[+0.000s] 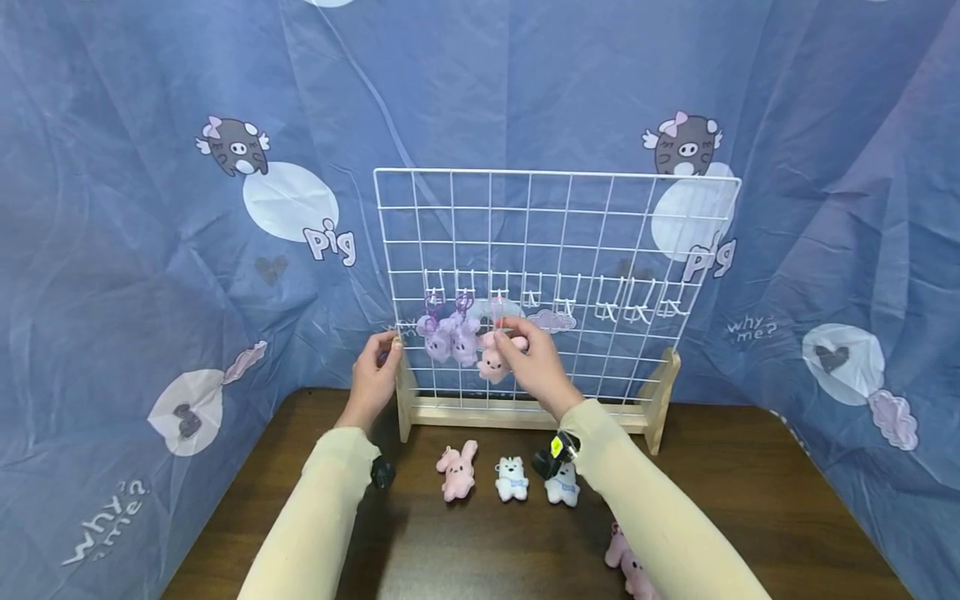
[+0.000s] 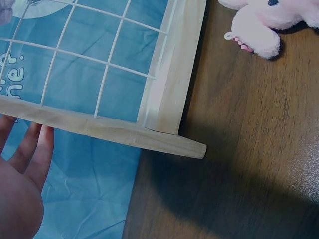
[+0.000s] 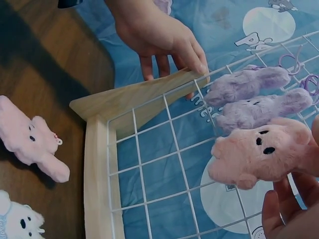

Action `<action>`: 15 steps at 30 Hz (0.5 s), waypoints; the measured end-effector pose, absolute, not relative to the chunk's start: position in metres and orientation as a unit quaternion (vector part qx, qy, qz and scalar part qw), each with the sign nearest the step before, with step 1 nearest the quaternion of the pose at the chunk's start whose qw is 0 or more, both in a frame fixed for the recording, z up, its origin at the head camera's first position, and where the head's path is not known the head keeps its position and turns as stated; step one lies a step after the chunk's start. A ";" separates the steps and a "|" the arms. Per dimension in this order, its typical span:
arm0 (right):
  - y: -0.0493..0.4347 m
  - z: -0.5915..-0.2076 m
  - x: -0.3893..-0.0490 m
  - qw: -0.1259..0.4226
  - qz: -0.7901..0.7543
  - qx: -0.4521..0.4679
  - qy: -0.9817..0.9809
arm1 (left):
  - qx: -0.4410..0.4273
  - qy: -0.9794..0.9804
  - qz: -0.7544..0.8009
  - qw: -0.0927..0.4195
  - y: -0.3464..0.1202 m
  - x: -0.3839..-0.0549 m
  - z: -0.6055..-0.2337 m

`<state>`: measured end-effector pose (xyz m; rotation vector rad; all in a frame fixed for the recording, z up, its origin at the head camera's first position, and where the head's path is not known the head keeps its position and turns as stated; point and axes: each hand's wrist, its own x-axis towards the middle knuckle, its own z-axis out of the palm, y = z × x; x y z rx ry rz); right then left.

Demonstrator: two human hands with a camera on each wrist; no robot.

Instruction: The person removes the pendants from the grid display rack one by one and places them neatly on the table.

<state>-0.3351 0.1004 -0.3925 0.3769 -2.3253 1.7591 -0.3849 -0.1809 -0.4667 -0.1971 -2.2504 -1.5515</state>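
A pink plush bunny keychain (image 1: 491, 367) is at a front hook of the white wire grid rack (image 1: 525, 172). My right hand (image 1: 538, 367) pinches it near its top; whether its loop sits on the hook cannot be told. Just left of it, two purple plush keychains (image 1: 437, 346) hang side by side by purple rings. At the rack's left end, my left hand (image 1: 375, 371) grips the wooden side post (image 3: 144, 97), thumb in front and fingers behind, as the right wrist view shows.
Several white hooks (image 1: 606, 312) continue rightward along the grid. On the brown table (image 1: 450, 550) before the rack lie a pink plush bunny (image 1: 457, 475) and two white plush bears (image 1: 512, 482). Another pink plush (image 1: 633, 571) is partly under the right sleeve. A blue printed cloth (image 1: 465, 83) hangs behind.
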 end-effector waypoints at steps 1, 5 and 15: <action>0.100 -0.392 -0.335 0.101 0.596 0.128 -0.786 | -0.070 -0.804 -0.556 0.199 -0.181 -0.385 -0.466; 0.101 -0.390 -0.333 0.100 0.599 0.128 -0.784 | -0.071 -0.803 -0.557 0.201 -0.181 -0.385 -0.465; 0.101 -0.390 -0.332 0.099 0.600 0.129 -0.783 | -0.068 -0.801 -0.562 0.195 -0.180 -0.383 -0.465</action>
